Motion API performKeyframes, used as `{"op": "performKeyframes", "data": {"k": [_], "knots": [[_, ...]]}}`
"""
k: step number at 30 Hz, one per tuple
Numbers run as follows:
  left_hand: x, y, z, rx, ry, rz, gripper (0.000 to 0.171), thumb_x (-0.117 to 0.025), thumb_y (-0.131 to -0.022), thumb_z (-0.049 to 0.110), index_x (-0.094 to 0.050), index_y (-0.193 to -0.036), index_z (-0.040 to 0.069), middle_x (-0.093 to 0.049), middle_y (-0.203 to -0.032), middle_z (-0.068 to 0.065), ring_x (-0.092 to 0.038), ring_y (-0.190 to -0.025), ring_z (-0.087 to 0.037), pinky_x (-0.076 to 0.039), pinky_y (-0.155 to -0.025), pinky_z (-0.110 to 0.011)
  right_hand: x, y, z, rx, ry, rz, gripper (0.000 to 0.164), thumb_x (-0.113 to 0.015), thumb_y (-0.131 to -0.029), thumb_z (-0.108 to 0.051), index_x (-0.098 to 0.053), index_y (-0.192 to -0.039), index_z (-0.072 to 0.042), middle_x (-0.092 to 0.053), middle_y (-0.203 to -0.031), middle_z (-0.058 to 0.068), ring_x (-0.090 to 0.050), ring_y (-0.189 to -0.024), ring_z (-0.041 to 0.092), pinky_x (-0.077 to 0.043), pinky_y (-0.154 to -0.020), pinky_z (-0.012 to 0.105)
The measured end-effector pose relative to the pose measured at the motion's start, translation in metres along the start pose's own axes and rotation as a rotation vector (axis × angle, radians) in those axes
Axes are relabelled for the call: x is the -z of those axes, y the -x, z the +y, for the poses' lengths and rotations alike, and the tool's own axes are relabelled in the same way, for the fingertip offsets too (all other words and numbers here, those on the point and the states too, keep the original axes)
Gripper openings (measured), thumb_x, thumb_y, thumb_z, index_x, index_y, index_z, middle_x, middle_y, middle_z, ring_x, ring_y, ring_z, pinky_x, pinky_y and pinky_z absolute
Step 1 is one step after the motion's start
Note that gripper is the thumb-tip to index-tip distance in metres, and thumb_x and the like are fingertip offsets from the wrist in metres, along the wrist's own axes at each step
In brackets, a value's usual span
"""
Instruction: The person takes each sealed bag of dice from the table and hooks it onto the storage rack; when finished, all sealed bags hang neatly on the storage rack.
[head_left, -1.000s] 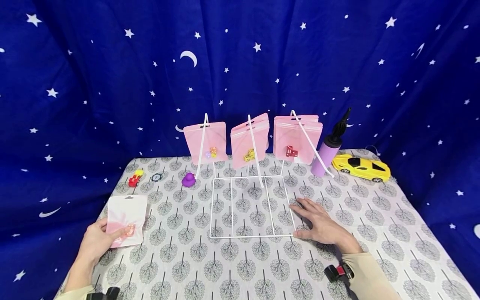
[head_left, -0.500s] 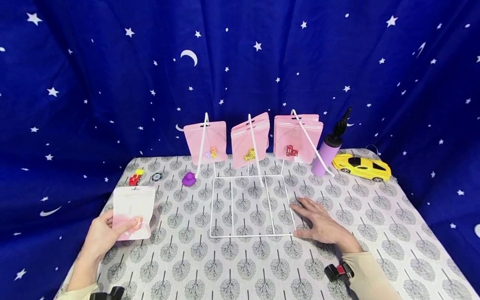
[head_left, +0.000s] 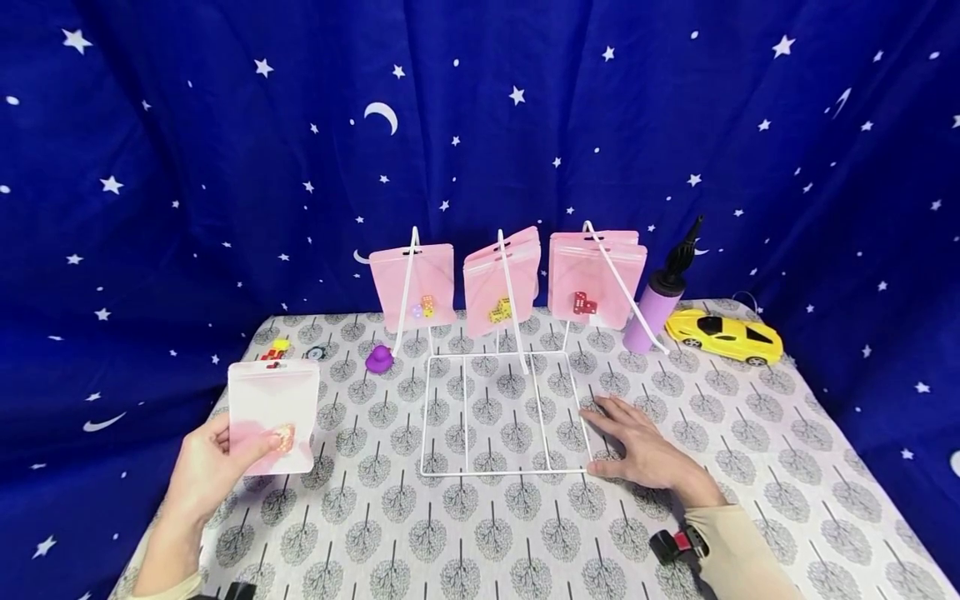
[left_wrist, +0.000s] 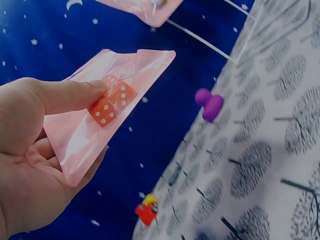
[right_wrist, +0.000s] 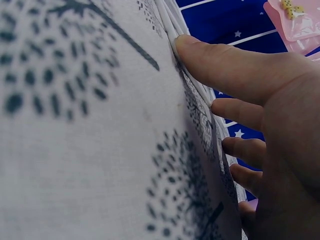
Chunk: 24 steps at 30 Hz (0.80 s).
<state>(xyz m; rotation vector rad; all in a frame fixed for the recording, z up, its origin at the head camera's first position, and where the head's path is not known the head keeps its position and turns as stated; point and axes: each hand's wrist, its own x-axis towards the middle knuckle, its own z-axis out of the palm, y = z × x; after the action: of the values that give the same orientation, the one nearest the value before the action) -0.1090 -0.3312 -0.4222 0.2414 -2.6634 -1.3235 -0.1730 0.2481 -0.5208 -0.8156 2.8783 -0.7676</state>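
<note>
My left hand [head_left: 206, 467] pinches a pink zip bag [head_left: 272, 400] by its lower left part, thumb in front and fingers behind. Orange dice [left_wrist: 112, 100] with white pips show through the clear front beside the thumb. The bag is held up over the left side of the table, its hang hole at the top. On the right, my right hand [head_left: 645, 446] rests with spread fingers at the right edge of a white wire rack [head_left: 495, 473], thumb at its front corner. Pink bags with dice hang from the rack's three hooks: a left bag [head_left: 401, 279], middle bags [head_left: 487, 283] and right bags [head_left: 577, 267].
A purple rubber duck [head_left: 379, 359] sits left of the rack. Behind the held bag lie a red and yellow toy car [head_left: 276, 348] and a small round dial-like piece [head_left: 316, 353]. A purple hand pump [head_left: 652, 312] and a yellow toy car [head_left: 723, 336] stand at the back right.
My left hand has lifted the bag from the tabletop and moved it up and slightly right, turning it more upright. My right hand has stayed at the rack.
</note>
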Motion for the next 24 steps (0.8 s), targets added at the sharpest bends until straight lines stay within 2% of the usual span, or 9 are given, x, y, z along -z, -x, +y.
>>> {"op": "performKeyframes", "data": {"k": [8, 15, 22, 24], "knots": [[-0.002, 0.011, 0.021, -0.055, 0.058, 0.043, 0.037, -0.083, -0.078, 0.018, -0.064, -0.106, 0.003, -0.071, -0.081, 0.018, -0.066, -0.070, -0.002, -0.056, -0.060, -0.020, 0.000, 0.000, 0.000, 0.005, -0.003, 0.004, 0.084, -0.074, -0.078, -0.052, -0.045, -0.145, -0.010, -0.026, -0.156, 0.026, -0.020, -0.142, 0.051, -0.014, -0.109, 0.074], [-0.006, 0.024, 0.043, -0.072, 0.118, 0.046, 0.041, -0.081, -0.079, 0.013, -0.062, -0.112, 0.000, -0.070, -0.085, 0.016, -0.069, -0.074, -0.006, -0.059, -0.065, -0.021, -0.001, 0.001, -0.003, 0.012, 0.003, 0.024, 0.082, -0.075, -0.078, -0.049, -0.047, -0.144, -0.009, -0.028, -0.154, 0.028, -0.022, -0.140, 0.052, -0.016, -0.108, 0.074], [-0.011, 0.033, 0.060, -0.101, 0.125, 0.055, 0.039, -0.081, -0.079, 0.011, -0.062, -0.112, 0.000, -0.070, -0.086, 0.016, -0.069, -0.073, -0.006, -0.059, -0.065, -0.021, 0.000, 0.001, -0.003, 0.001, -0.002, 0.011, 0.082, -0.074, -0.079, -0.051, -0.046, -0.145, -0.010, -0.028, -0.155, 0.027, -0.021, -0.141, 0.052, -0.015, -0.108, 0.074], [-0.013, 0.035, 0.065, -0.105, 0.153, 0.054, 0.039, -0.081, -0.078, 0.007, -0.062, -0.111, -0.001, -0.070, -0.086, 0.015, -0.069, -0.073, -0.007, -0.059, -0.065, -0.022, 0.000, 0.001, -0.003, 0.004, -0.003, 0.014, 0.082, -0.074, -0.079, -0.051, -0.046, -0.145, -0.010, -0.028, -0.154, 0.027, -0.022, -0.140, 0.052, -0.015, -0.108, 0.074]]}}
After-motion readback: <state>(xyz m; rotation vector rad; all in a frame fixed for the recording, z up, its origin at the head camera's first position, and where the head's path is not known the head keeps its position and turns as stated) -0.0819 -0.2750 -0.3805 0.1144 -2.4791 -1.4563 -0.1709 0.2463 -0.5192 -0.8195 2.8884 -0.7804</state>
